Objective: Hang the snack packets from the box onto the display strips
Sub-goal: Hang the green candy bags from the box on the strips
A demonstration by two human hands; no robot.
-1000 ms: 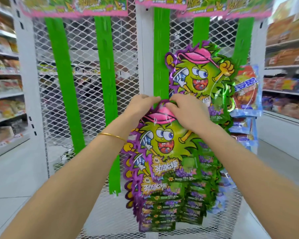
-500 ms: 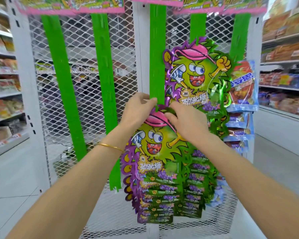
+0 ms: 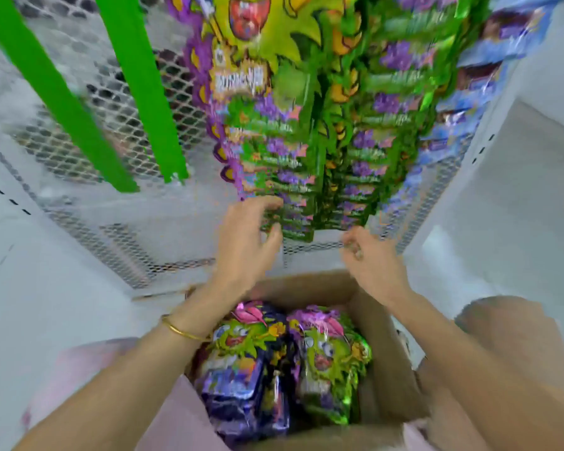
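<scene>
A: Hands, pose?
B: Left hand [image 3: 246, 245] was raised, fingers spread and slightly curved, holding nothing, its tips at the bottom edge of the hanging packets [image 3: 293, 177]. Contact was too blurred to call. Right hand [image 3: 373, 265] sat just below that stack, fingers loosely curled, empty.
A: Packets?
B: More snack packets [image 3: 329, 353] lay in the open box [image 3: 394, 353] beneath both wrists, apart from either grip. Two green display strips [image 3: 144, 92] hung left of the stack.

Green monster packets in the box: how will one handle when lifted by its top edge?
Probably floppy: the boxed packets slump and crumple against each other. Likely slick, since their film looks glossy. Probably light for their size, since many hung packets dangle in one long overlapping column.
</scene>
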